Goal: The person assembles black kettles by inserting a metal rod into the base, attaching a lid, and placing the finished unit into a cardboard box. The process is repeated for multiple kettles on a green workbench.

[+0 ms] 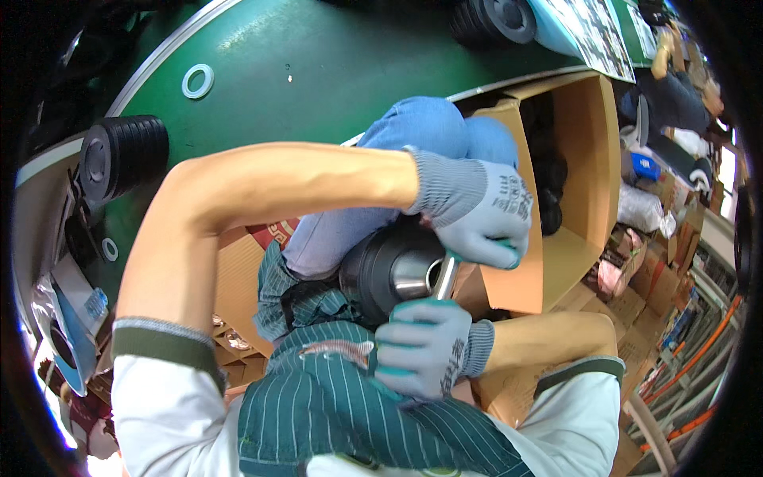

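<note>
Striped green apron cloth (342,421) bunches closest to me. I see the right hand (424,346), in a knitted grey glove, wrapped around a smooth, shiny metal tube (447,280); the left hand (486,215) curls narrow at its upper end, its exact grip hidden. Just beside, a rounded black piece (372,277) with a steel neck (412,275) rests in the lap.

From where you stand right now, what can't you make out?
All in the head view:
- Ends of the shiny metal rod: covered by the left hand and right hand.
- Inside of the black vessel with the steel neck: its mouth shows only at a slant.
- Dark items in the cardboard box: lost in shadow.
- Ribbed black cylinder: cut off by the top edge.
</note>
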A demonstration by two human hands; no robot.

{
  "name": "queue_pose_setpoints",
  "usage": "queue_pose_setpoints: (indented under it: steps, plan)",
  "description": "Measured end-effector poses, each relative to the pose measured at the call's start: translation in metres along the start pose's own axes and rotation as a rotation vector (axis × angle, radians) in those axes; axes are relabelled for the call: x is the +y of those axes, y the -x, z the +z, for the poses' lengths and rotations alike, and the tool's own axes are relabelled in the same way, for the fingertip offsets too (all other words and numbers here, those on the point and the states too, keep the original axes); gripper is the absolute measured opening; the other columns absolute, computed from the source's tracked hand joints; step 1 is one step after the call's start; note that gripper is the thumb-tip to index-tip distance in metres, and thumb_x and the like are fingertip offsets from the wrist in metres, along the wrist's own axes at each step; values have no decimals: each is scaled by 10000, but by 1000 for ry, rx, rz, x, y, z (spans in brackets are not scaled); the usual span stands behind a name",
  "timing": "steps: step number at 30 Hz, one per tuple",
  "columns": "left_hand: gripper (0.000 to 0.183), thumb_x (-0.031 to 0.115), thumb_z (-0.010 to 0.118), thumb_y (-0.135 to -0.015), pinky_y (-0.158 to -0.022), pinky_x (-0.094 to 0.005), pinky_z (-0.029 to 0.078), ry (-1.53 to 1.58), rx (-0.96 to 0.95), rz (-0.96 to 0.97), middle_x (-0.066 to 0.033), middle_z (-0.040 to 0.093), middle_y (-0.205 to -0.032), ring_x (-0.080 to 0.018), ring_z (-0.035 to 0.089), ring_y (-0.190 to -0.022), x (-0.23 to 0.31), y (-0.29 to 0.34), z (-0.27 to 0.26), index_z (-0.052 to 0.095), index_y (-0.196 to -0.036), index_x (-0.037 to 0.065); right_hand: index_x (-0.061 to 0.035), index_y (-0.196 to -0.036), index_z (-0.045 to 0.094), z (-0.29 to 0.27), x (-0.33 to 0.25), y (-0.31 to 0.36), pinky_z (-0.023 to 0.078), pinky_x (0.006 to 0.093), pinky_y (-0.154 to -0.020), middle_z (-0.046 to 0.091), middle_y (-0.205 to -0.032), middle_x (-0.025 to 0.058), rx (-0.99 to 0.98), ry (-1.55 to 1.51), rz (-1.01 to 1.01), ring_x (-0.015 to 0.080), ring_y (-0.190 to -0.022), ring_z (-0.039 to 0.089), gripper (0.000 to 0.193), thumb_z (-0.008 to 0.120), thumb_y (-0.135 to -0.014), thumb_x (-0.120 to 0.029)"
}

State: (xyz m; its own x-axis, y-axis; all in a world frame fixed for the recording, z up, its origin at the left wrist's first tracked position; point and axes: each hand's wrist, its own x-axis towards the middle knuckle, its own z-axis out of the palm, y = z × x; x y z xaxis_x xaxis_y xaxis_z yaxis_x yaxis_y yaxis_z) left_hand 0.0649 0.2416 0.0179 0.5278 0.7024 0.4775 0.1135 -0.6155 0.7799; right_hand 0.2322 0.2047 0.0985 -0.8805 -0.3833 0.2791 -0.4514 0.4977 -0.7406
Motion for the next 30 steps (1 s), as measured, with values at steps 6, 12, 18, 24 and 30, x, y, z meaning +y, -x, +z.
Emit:
queue_pose_setpoints:
  steps: [6,12,18,24,30]
  plan:
    - [451,392,506,-1016,-690,-429,510,-126,168,-171,-170,630,-697,-333,654,-704,7,8,-5,650,-761,49,-159,-690,617,-21,-3,3,556,379,-823,583,-761,-19,93,18,61,210,-827,689,397,789,-824,-491]
    - [633,533,480,-1080,-567,-301,489,674,302,-301,-45,653,-590,-125,609,-545,15,-4,12,743,-784,39,-144,-761,676,-25,-9,13,520,363,-679,587,-761,-11,-353,-9,-28,174,-708,601,395,696,-896,-514]
    - [650,527,489,-1064,-560,-319,494,561,292,-122,-80,635,-579,-147,601,-523,14,-19,15,715,-720,24,-92,-825,735,6,-6,-3,473,311,-633,602,-772,2,43,80,-101,159,-702,580,232,686,-745,-304]
    - [540,378,502,-1070,-527,-321,467,769,-10,-210,-82,573,-560,-152,549,-514,5,-44,25,693,-712,21,-92,-794,706,19,-10,-36,418,323,-579,567,-747,8,110,291,198,171,-688,566,231,666,-648,-266]
    - [303,360,662,-999,-696,-357,570,-194,494,-290,-122,728,-822,-246,721,-770,18,-32,5,749,-1048,74,-172,-672,567,-8,6,-10,395,365,-556,440,-642,-5,149,152,108,197,-576,512,309,714,-777,-422]
